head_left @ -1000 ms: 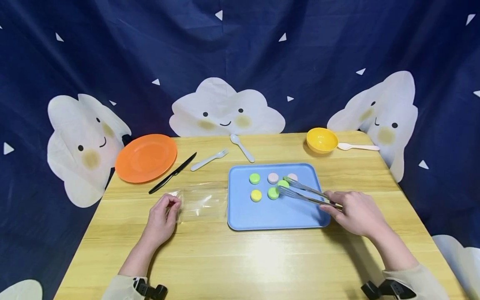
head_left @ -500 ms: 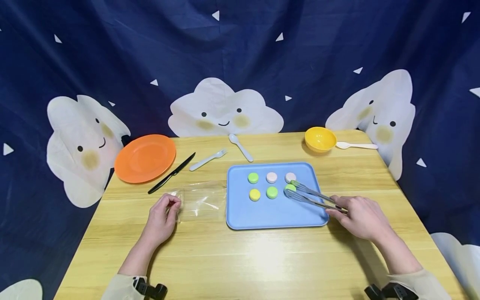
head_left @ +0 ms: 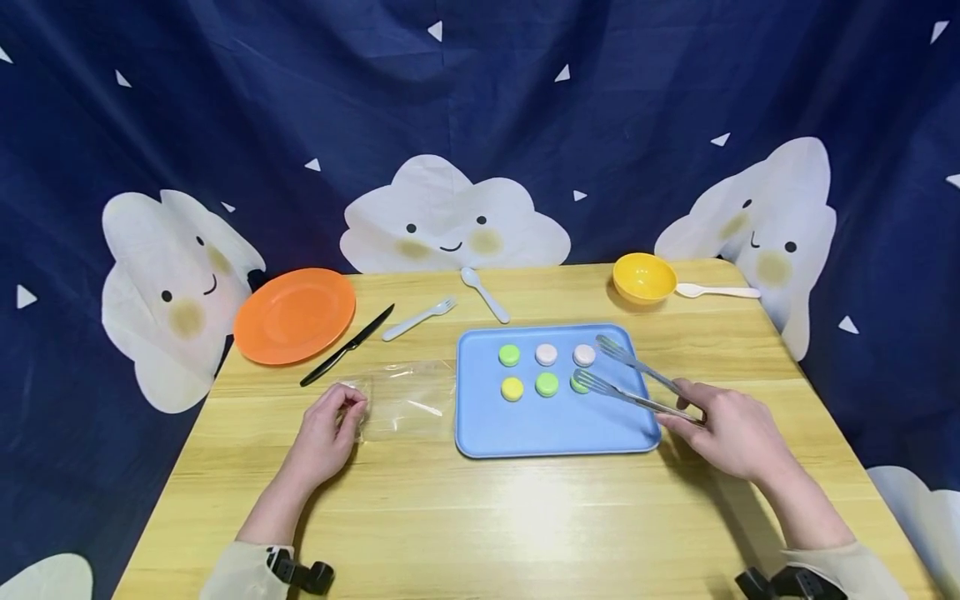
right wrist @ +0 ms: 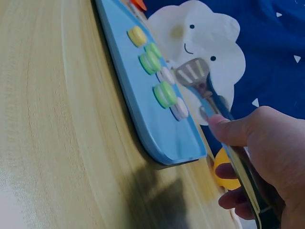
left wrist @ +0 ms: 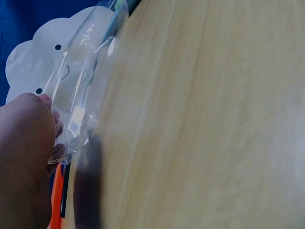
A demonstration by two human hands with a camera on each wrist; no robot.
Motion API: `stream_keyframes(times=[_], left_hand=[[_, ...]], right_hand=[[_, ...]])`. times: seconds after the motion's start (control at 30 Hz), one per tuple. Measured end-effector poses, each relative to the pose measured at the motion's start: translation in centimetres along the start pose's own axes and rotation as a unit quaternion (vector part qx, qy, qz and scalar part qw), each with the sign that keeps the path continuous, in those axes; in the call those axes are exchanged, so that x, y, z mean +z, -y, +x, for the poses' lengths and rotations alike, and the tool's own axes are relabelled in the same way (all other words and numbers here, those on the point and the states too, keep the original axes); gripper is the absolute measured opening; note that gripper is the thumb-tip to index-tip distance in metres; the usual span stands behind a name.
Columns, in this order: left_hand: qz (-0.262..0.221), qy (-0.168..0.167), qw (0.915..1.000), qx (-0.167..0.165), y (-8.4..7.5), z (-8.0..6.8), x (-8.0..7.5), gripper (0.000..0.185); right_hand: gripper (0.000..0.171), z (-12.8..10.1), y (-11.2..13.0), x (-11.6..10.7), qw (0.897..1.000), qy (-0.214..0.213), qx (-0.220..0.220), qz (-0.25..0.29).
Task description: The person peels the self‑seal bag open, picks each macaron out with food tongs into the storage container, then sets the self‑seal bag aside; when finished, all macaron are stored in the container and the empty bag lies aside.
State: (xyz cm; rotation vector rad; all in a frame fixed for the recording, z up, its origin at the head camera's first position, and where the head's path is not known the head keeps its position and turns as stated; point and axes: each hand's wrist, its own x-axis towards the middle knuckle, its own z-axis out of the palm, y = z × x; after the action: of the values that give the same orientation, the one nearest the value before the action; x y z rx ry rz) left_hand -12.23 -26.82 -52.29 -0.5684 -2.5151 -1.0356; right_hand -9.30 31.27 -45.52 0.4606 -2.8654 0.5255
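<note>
My left hand (head_left: 327, 431) pinches the left end of a clear plastic bag (head_left: 408, 402), which stretches toward the tray; the bag also shows in the left wrist view (left wrist: 78, 90). In my right hand (head_left: 731, 429) are metal tongs (head_left: 637, 398), their slotted tips spread apart over the right part of the blue tray (head_left: 555, 433). Two rows of macarons lie on that tray. At the back are a green macaron (head_left: 509, 355) and two pale pink macarons (head_left: 546, 354); in front, a yellow macaron (head_left: 512, 388) and two green macarons (head_left: 547, 384), the rightmost partly covered by a tong tip.
Behind the bag lie an orange plate (head_left: 295, 315), a black knife (head_left: 347, 345) and a pale fork (head_left: 418, 319). A pale spoon (head_left: 485, 295) lies behind the tray. At the back right stands a yellow bowl (head_left: 644, 278) beside a white spoon (head_left: 717, 291).
The tongs carried a green macaron right to the front row's end, beside the other green one. They have since spread open and released it. My left hand stays at the bag.
</note>
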Motion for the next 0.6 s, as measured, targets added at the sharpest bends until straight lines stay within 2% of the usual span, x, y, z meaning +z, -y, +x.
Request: stream_keyframes(times=[0.13, 0.33, 0.6], left_hand=[[0.015, 0.022, 0.9996, -0.007, -0.2, 0.3, -0.3, 0.014], [0.038, 0.072, 0.9962, -0.030, -0.7, 0.9, -0.9, 0.007], [0.100, 0.139, 0.9848, -0.031, -0.6, 0.9, -1.0, 0.030]], right_hand=[[0.029, -0.3, -0.3, -0.1, 0.999, -0.020, 0.028, 0.027], [0.040, -0.9, -1.6, -0.2, 0.994, -0.049, 0.076, 0.062], [0.028, -1.5, -3.7, 0.2, 0.990, -0.069, 0.111, 0.044]])
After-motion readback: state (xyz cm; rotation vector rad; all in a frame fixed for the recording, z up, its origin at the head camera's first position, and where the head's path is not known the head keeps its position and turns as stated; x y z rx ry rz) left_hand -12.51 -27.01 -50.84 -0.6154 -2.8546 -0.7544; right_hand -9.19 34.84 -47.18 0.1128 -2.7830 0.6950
